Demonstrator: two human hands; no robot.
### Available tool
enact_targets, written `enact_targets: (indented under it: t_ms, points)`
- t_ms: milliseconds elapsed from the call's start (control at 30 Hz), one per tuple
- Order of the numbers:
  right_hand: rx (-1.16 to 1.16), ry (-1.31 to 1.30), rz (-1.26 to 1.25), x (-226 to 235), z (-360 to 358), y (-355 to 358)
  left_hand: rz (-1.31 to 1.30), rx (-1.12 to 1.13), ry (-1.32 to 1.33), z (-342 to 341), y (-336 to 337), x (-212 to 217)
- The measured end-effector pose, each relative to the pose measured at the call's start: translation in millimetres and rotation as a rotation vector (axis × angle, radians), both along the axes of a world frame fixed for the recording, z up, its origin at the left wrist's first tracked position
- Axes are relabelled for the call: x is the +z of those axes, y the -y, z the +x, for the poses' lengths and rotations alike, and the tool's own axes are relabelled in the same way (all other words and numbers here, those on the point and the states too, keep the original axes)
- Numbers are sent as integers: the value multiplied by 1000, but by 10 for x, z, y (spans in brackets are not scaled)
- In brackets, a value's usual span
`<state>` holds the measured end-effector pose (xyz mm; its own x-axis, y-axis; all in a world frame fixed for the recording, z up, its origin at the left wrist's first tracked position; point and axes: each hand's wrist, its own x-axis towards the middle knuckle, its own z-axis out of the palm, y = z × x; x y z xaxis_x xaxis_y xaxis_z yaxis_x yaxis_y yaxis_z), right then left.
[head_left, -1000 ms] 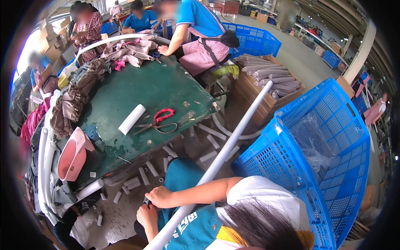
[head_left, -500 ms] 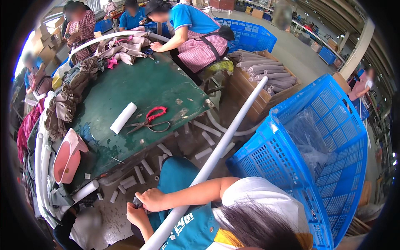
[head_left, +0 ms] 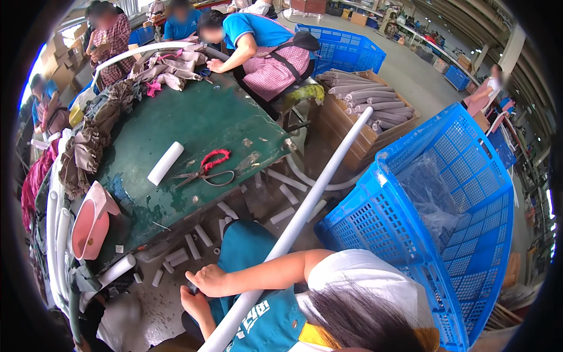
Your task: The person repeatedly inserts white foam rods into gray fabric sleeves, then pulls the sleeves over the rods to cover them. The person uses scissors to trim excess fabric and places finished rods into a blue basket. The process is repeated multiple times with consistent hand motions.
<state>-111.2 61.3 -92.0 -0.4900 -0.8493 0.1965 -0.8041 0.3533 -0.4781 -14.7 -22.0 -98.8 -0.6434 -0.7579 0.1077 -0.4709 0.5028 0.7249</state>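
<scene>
My right hand (head_left: 209, 280) is closed in front of my lap. Just below it, my left hand (head_left: 196, 305) is closed too, and the two almost touch. A small dark grey thing (head_left: 192, 288) shows between them, mostly covered by the fingers; its kind is not clear. A long white foam tube (head_left: 305, 205) slants across my lap under my right forearm, its far end up by the carton. Scissors (head_left: 205, 175) with a red-wrapped handle and a short white foam tube (head_left: 166, 163) lie on the green table (head_left: 170, 129) ahead.
A pink scoop-like container (head_left: 91, 232) sits at the table's left edge by heaped brown cloth (head_left: 88, 152). To my right stands a blue plastic crate (head_left: 387, 223) with clear film inside. A carton (head_left: 375, 132) holds several grey tubes. Cut tube pieces (head_left: 203, 234) litter the floor. Co-workers sit across the table.
The view has shifted slightly, so the table things appear a little further left. My hands stay together around the small dark thing. A person in the far right background has moved.
</scene>
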Motion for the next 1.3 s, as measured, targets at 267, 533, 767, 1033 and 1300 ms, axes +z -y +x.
enact_targets:
  t_ms: [267, 533, 767, 1033, 1300]
  points:
    - [88, -100, -12, -199, -33, 155, -122, -39, 356, 15, -3, -59]
    - [30, -92, 78, -249, -9, 96, -175, 68, 392, -12, 19, -9]
    - [-7, -145, 41, -522, -24, 245, 874, -193, -12, 102, 332, -338]
    - [153, 907, -180, 184, -257, 3, 1969, 6, -656, 110, -38, 148]
    - [-138, 1485, -54, 89, -464, 42, 1135, 118, -242, 302, -131, -45]
